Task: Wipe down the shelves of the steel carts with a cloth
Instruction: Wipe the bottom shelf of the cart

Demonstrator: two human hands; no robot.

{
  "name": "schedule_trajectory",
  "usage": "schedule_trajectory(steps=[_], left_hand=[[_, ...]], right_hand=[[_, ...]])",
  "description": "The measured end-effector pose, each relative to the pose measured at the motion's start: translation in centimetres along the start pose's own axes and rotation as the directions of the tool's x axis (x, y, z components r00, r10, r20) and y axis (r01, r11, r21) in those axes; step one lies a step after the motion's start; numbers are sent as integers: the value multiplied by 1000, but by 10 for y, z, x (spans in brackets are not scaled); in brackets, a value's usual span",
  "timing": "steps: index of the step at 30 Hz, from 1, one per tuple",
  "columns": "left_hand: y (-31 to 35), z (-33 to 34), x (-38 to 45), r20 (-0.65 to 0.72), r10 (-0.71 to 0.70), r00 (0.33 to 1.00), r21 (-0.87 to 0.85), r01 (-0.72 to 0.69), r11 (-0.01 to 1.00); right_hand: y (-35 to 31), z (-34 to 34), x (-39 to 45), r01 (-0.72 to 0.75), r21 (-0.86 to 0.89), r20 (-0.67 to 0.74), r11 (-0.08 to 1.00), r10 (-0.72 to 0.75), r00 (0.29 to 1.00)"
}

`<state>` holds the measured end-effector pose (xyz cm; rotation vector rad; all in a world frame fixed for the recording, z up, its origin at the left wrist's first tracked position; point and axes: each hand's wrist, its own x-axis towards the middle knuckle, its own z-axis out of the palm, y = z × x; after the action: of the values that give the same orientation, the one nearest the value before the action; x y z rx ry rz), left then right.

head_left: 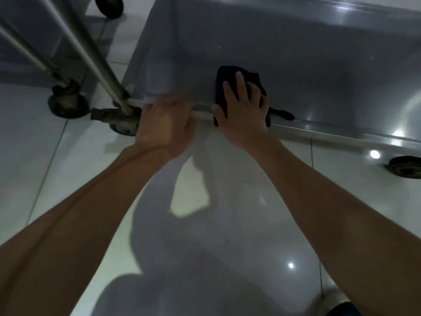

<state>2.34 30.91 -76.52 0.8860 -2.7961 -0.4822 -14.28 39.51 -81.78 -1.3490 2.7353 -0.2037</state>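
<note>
A low steel cart shelf (296,65) fills the upper right of the head view. A dark blue cloth (224,77) lies on its near edge. My right hand (242,112) presses flat on the cloth with fingers spread, and part of the cloth hangs over the rim. My left hand (165,124) grips the shelf's front rim (319,134) just left of the cloth, fingers curled over the edge, close to the corner post (98,67).
A second cart's steel tubes (27,50) and black castor (68,103) stand at the left. The near cart's corner castor (123,124) sits beside my left hand, and another wheel (405,166) shows at the right. Glossy white floor tiles (216,224) lie below.
</note>
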Motion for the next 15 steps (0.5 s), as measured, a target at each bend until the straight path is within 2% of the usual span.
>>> schedule_trajectory(steps=[4,6,9,13,15], left_hand=[[-22,-31,-29,65,-29,997,-1,29,1000],[-26,-45,-43,124,-55,991,16,53,998],[-21,-74,-69,188,-121,975,51,113,992],[6,-135,-117,206,-160,965,-8,165,986],[22,-173,-133,252,-164,954,18,164,986]], right_hand=[[-35,-5,-11,80,-137,46,987,-74,996],[-43,-15,-21,105,-151,84,983,-93,992],[-56,-47,-47,112,-41,165,993,-104,981],[-72,-116,-119,93,116,186,989,-113,976],[-79,-160,-151,45,180,202,983,-81,976]])
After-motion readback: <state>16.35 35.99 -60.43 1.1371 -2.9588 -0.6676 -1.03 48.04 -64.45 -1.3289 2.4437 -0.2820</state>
